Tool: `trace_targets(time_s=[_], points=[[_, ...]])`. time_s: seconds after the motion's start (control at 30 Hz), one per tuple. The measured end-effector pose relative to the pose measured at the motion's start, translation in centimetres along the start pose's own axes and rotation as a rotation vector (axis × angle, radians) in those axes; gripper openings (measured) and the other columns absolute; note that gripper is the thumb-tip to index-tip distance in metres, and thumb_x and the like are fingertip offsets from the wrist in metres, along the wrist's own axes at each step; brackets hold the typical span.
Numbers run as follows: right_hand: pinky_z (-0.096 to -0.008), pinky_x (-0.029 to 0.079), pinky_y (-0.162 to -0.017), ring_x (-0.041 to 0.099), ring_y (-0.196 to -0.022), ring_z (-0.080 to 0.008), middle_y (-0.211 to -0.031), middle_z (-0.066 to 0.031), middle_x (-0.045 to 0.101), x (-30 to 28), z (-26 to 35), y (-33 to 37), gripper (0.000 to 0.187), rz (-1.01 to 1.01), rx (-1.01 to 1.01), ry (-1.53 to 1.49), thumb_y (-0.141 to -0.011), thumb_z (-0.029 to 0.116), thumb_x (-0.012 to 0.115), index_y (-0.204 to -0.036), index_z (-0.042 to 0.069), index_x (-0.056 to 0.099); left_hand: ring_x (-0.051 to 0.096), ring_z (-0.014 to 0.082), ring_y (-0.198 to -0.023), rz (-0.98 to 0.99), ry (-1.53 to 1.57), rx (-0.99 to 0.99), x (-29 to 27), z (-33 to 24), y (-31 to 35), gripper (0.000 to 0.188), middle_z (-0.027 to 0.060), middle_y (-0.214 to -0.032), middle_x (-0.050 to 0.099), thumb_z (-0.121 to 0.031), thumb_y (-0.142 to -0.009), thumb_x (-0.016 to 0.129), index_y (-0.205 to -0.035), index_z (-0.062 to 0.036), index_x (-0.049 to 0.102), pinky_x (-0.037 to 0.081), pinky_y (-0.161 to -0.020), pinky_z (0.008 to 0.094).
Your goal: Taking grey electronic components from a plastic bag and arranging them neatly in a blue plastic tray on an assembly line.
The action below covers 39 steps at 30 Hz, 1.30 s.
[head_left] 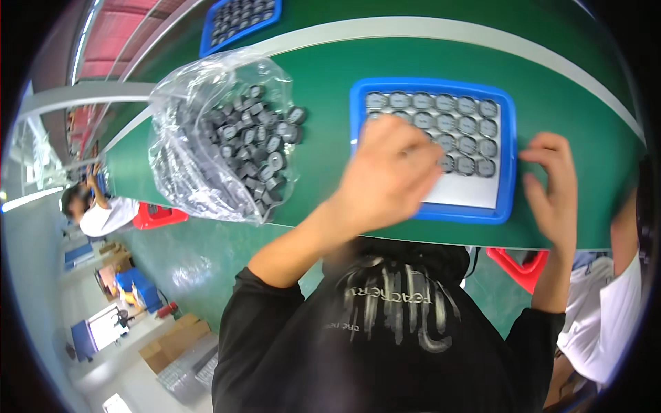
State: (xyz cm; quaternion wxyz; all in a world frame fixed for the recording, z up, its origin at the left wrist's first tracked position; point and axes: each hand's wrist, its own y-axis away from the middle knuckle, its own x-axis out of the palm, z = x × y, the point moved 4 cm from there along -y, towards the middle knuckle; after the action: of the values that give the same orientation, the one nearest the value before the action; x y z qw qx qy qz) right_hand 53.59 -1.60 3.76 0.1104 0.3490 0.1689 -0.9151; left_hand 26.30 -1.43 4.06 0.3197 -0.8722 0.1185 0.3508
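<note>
A blue tray (pixel 508 199) with a white liner lies before me, holding rows of small round dark grey parts (pixel 467 125) with glossy rims. Over its left half is my left hand (pixel 389 172), slightly blurred, fingers drawn together beside the lowest row. Whatever is in those fingertips cannot be made out, and the hand hides part of the rows. Just off the tray's right rim, my right hand (pixel 554 182) has its thumb and fingers apart with nothing visible between them. To the left, a clear plastic bag (pixel 186 148) lies open with a heap of loose dark grey parts (pixel 258 138).
Another blue tray (pixel 206 43) of similar parts sits at the far left, beyond a pale curved strip (pixel 413 27) on the green table (pixel 320 82). Red bins (pixel 162 219) stand lower down. One person (pixel 110 213) is at the far left, another (pixel 606 310) close on the right.
</note>
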Motion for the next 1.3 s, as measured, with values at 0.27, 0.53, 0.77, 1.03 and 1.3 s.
trace_targets(time_s=[0.27,0.53,0.77,1.03,1.3], points=[[-0.0215,0.045,-0.062,0.057,-0.074,-0.0098,-0.108,-0.0105,0.066,-0.7,-8.7,4.8,0.029,-0.383,0.490,-0.505,-0.100,0.008,0.063,-0.126,-0.003,0.059,0.061,0.0348,-0.082,0.172,-0.579,-0.635,-10.3,8.9,5.7,0.033,0.0125,-0.082,0.066,-0.012,-0.078,0.079,-0.108,-0.0027,0.070,0.048,-0.079,0.0449],[-0.0319,0.046,-0.097,0.058,-0.115,-0.0240,-0.128,-0.0114,0.059,0.3,-4.3,3.0,0.034,-0.167,0.195,0.346,-0.095,0.007,0.064,-0.129,0.004,0.063,0.062,0.0330,-0.081,-0.043,-0.523,-0.644,-14.1,9.4,5.9,0.014,0.0132,-0.080,0.066,-0.007,-0.082,0.072,-0.095,-0.0021,0.074,0.050,-0.076,0.0435],[-0.0330,0.045,-0.101,0.058,-0.118,-0.0268,-0.133,-0.0140,0.060,0.5,-3.6,4.5,0.041,-0.091,0.121,0.465,-0.095,0.002,0.062,-0.135,0.003,0.060,0.063,0.0342,-0.080,0.077,-0.748,-0.660,-16.1,11.4,8.2,0.010,0.0142,-0.080,0.066,-0.007,-0.080,0.067,-0.088,-0.0018,0.069,0.051,-0.075,0.0449],[-0.0337,0.045,-0.099,0.058,-0.111,-0.0252,-0.129,-0.0125,0.062,0.3,-4.9,5.6,0.047,-0.137,0.188,0.388,-0.090,0.002,0.069,-0.136,0.002,0.061,0.065,0.0230,-0.079,0.040,-0.066,-0.450,-12.3,4.7,5.5,0.021,0.0102,-0.087,0.068,-0.001,-0.081,0.075,-0.101,-0.0032,0.072,0.053,-0.074,0.0364],[-0.0399,0.042,-0.107,0.055,-0.124,-0.0322,-0.132,-0.0148,0.061,-0.4,-4.1,6.0,0.038,-0.180,0.201,0.238,-0.088,0.004,0.070,-0.126,0.005,0.068,0.062,0.0308,-0.098,-0.053,-0.173,-0.377,-7.3,5.8,7.5,0.025,0.0108,-0.103,0.068,0.000,-0.078,0.076,-0.103,-0.0041,0.074,0.052,-0.084,0.0398]])
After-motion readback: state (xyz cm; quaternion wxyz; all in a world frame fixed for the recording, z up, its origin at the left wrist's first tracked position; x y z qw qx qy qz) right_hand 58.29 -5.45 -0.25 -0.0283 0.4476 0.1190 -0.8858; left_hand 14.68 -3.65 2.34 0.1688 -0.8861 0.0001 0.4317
